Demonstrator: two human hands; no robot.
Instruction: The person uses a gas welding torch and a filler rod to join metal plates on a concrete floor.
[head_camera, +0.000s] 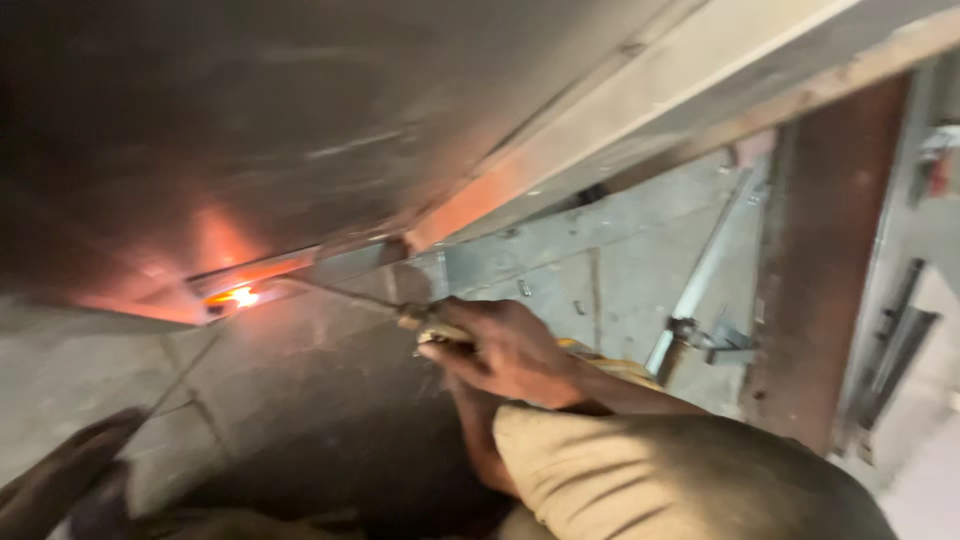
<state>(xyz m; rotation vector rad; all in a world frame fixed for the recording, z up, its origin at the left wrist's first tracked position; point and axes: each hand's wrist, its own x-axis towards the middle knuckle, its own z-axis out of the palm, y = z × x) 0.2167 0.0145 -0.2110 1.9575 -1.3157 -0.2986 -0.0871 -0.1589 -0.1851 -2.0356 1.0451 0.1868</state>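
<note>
My right hand reaches in from the lower right out of a tan sleeve. It is closed on the handle of a welding rod holder. A thin rod runs from the hand up and left to a bright orange glow at the lower edge of a large grey metal sheet. The glow tints the metal around it red. A bare forearm shows below the right wrist, its hand hidden. My left hand is not visible.
A rust-brown steel post stands at the right. A pale tube with a clamp leans beside it. Grey paved floor lies below. A dark blurred shape fills the lower left corner.
</note>
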